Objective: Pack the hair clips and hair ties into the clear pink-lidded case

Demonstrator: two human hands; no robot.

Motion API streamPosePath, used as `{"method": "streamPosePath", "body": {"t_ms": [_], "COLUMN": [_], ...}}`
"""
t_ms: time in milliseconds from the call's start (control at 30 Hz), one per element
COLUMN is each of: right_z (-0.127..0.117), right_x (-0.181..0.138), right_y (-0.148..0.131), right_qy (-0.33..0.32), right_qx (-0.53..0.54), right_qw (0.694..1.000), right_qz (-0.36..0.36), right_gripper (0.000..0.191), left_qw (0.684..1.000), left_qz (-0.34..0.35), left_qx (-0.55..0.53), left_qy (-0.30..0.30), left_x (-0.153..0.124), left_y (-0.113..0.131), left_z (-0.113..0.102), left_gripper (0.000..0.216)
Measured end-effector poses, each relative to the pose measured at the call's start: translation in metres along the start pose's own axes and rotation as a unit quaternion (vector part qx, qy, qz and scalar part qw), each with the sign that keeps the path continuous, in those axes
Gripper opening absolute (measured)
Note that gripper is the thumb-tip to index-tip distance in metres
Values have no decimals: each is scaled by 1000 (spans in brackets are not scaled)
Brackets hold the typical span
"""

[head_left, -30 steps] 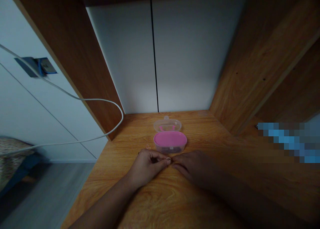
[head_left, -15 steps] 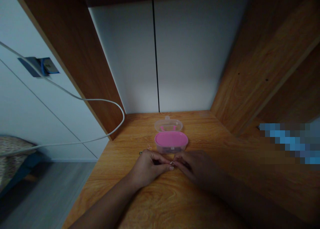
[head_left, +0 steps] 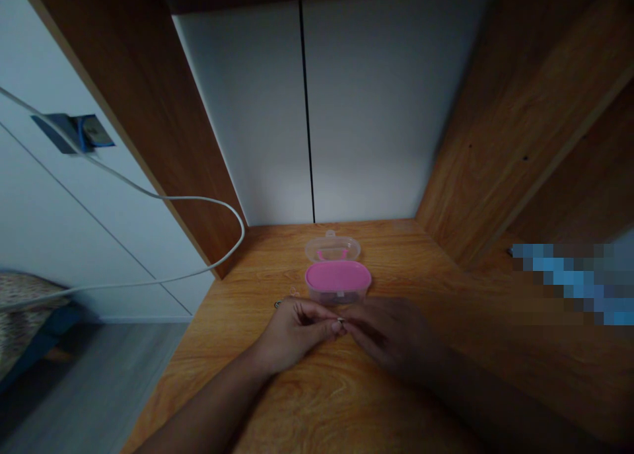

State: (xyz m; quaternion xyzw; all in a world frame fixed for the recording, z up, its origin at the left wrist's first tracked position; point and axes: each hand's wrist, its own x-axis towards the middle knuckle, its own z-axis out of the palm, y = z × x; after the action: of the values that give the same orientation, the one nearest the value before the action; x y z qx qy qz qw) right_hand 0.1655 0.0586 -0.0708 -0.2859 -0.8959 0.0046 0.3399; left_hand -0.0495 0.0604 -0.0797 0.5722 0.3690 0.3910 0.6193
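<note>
My left hand (head_left: 296,330) and my right hand (head_left: 393,335) meet at the fingertips just above the wooden tabletop. Between them is a tiny pale object (head_left: 340,320), pinched by both; it is too small and dim to name. Right behind the hands stands an oval sewing-kit-like plastic box (head_left: 338,277) with a pink inner cover and clear lower walls. Its transparent lid (head_left: 333,249) is tipped back, away from me. Beside my left hand lie a small dark ring-shaped thing (head_left: 278,304) and a thin pale loop (head_left: 294,291), partly hidden by the hand.
A white cable (head_left: 203,198) hangs in a loop at the left, in front of the wooden side panel (head_left: 163,143). White panels (head_left: 257,123) close off the back. Another wooden panel (head_left: 475,156) rises at the right. A cloth-covered item (head_left: 34,322) is at the far left.
The fingertips of both hands have drawn closer round the tiny pale object, and less of it shows. The left thumb has shifted up slightly. The box stays in place.
</note>
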Motion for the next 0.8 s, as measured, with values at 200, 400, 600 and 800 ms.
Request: {"method": "streamPosePath", "body": {"t_ms": [200,400,600,800], "right_z": [-2,-3,-1,-3], "right_x": [2,3,1,5], "right_y": [1,2,3,13], "right_qy": [47,49,98,198], "right_qx": [-52,-47,-9,40], "right_qw": [994,994,994,977], "right_qz": [-82,-82,-57,68], "right_gripper": [16,16,17,15], "left_qw": [999,999,999,924], "left_qz": [-4,-10,23,223], "left_qx": [-38,-34,35,286], "left_qy": [-14,-19,-4,123], "left_x": [0,0,-3,-10], "left_y": [2,-2,2,14], "left_z": [0,-1,0,0], "left_gripper": [27,28,36,20]}}
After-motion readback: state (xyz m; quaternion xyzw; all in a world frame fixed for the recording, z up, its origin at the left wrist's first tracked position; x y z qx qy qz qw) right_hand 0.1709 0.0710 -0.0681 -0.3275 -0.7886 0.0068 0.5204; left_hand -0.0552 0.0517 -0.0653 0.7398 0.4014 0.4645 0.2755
